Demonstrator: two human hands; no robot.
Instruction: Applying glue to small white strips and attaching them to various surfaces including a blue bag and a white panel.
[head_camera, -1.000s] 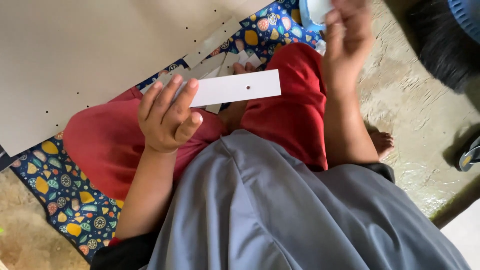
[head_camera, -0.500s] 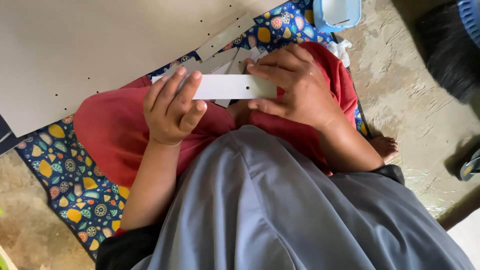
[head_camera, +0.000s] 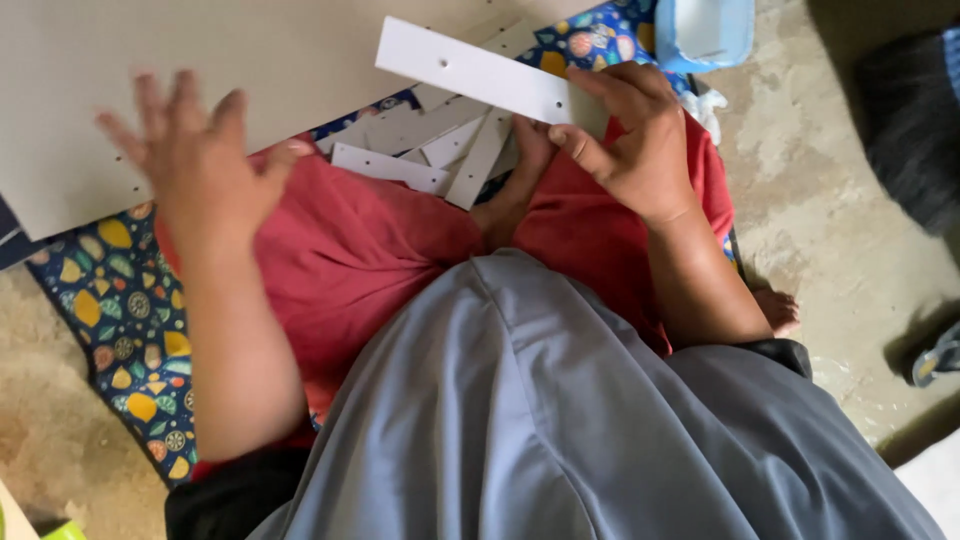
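strips of white card are the work here. the right hand (head_camera: 635, 140), upper right of centre in the frame, pinches 1 long white strip (head_camera: 470, 70) at its right end between thumb and fingers; the strip slants up toward the upper middle of the frame and shows 2 small punched holes. the grip sits at the very end, so the free length may sag or swing; a hold nearer the middle, or a second hand under the far end, would likely keep it flat and steady.

the left hand (head_camera: 195, 165), at the upper left, is open with fingers spread and blurred by motion, holding nothing; it hovers over the edge of a large grey board (head_camera: 200, 60) that fills the upper left of the frame and carries a line of small holes.

a loose pile of strips (head_camera: 440, 150) lies just below the held strip, at upper centre, overlapping each other on the red cloth (head_camera: 360, 240) across the lap. these could snag or slide if the held strip is dragged over them, so lifting it clear looks wiser. a patterned mat (head_camera: 110, 310) with bright shapes lies beneath, at left. a light blue container (head_camera: 705, 30) sits at the top right on the concrete floor (head_camera: 830, 200), near the right hand. a grey garment (head_camera: 560, 420) fills the lower frame.
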